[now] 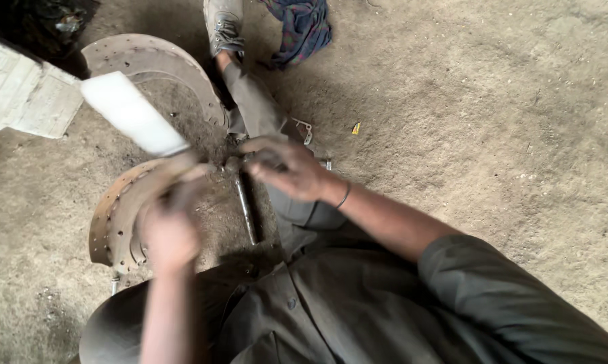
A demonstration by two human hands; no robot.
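the person sits on a dusty concrete floor (492,114) with one leg stretched to the far side. the left hand (169,232) is blurred; its fingers are curled around the upper edge of a rusty curved brake shoe (118,212), which stands on its edge at the near left. this grip seems to keep the shoe upright and steady. the right hand (287,168) is in the middle, just right of the shoe, with fingers closed narrow on a small dark part at the top of a metal rod (246,209); what the part is i cannot tell. the rod runs from the hand toward the near side, across the floor beside the leg.

a second brake shoe (159,64) lies farther away at the left, and a white blurred object (132,111) crosses over it. a pale block (21,94) is at the far left, and a checked cloth (304,27) lies far, beside the shoe of the foot (224,27).
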